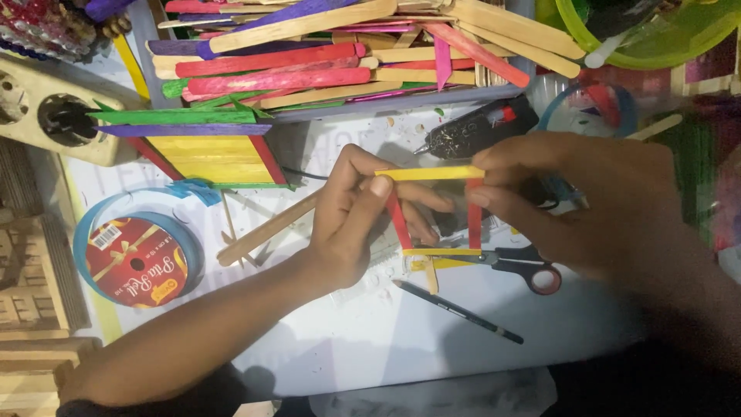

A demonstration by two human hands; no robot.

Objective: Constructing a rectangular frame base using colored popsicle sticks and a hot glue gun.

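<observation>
One white bench [332, 340]; one heap of coloured craft sticks [347, 54]; right hand [587, 205] and left hand [359, 220], fingers clamped on a stick frame [436, 212] of yellow rails and red uprights, held above the bench; red-handled scissors [525, 266]; black pencil [459, 312].

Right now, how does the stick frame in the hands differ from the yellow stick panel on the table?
The stick frame is an open square of yellow and red sticks; the yellow stick panel is filled solid, with red, green and purple edging. The frame is gripped by the left hand and right hand; the panel lies untouched. Both are made of coloured craft sticks.
</observation>
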